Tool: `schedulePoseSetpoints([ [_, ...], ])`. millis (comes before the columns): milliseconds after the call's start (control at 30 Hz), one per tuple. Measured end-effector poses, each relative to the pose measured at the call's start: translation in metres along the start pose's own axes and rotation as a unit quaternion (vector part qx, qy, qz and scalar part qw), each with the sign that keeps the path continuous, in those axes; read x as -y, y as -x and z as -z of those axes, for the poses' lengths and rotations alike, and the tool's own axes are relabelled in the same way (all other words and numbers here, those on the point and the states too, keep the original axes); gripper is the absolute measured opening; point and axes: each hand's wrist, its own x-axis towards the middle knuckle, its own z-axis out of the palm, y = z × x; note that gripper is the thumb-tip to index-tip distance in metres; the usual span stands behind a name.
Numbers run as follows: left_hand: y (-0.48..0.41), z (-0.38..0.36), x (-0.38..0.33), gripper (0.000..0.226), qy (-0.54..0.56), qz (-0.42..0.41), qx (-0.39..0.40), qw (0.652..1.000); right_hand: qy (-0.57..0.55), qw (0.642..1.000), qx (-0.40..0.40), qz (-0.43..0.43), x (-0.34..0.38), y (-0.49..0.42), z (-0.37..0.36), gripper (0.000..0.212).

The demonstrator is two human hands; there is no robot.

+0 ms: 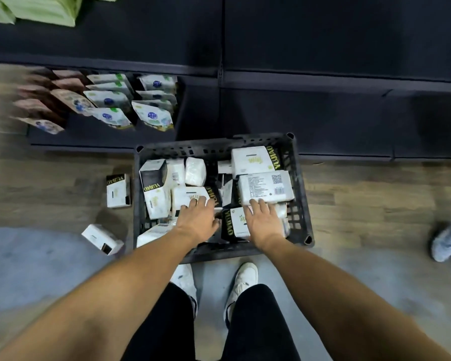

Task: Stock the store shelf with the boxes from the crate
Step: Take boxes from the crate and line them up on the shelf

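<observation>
Left hand and right hand apart, fingers flat on boxes in the crate, gripping nothing. Picking-up step, likely. Next: curl round a box, lift, carry to far shelf.

Light: moderate, diffuse, indoor; no glare.
Shadows: soft beside the crate; shelf nearly black.
Blur: pouches at left smeared; shoe at right soft.
Edges: wide-angle bending.
Sharpest: boxes, centre.
</observation>
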Motion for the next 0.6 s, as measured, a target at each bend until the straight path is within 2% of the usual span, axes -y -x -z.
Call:
schedulePoseSetpoints([
  [300, 0.003, -0.002, 0.021, 0.056, 0.006, 0.005, -0.015, 1.000, 0.043, 0.997, 0.006, -0.067, 0.010, 0.003, 0.007, 0.071],
  [433, 0.023, 0.026, 0.026, 0.056, 0.008, 0.008, -0.025, 1.000, 0.068, 0.989, 0.039, -0.125, 0.006, 0.021, 0.038, 0.069],
  [600, 0.062, 0.081, 0.030, 0.050, 0.007, -0.002, -0.046, 0.999, 0.014, 0.988, 0.002, -0.154, -0.007, 0.060, 0.097, 0.064],
])
